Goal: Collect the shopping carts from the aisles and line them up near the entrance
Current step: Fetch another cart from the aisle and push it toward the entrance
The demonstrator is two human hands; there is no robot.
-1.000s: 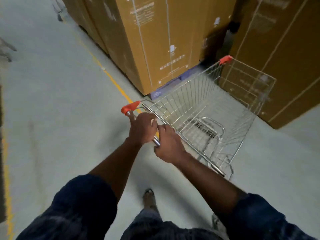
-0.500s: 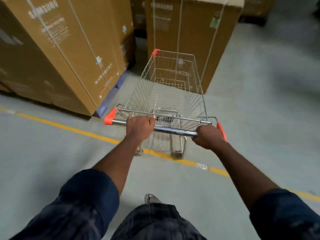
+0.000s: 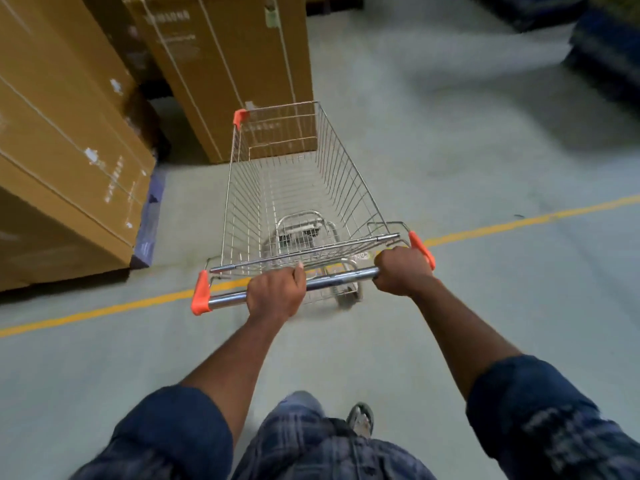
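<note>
1. The empty silver wire shopping cart point(image 3: 346, 181) with orange corner caps stands mid-scene on the grey-green concrete floor point(image 3: 450, 126), straddling the yellow painted line point(image 3: 519, 221). No entrance or other carts show, so lining up looks some way off.
2. Both hands are wrapped tight round the chrome handle bar point(image 3: 339, 277). The left hand point(image 3: 275, 296) is left of its middle, and the right hand point(image 3: 401, 271) is at its right end.
3. The cart's far left corner sits near the tall brown cardboard box point(image 3: 225, 64); a straight push would likely ram it.
4. A left swing could snag a wheel on the purple pallet edge point(image 3: 149, 220) under the large strapped cardboard box point(image 3: 62, 150) at near left.
5. The hands sit unevenly on the bar, so a hard shove may make the cart veer.
</note>
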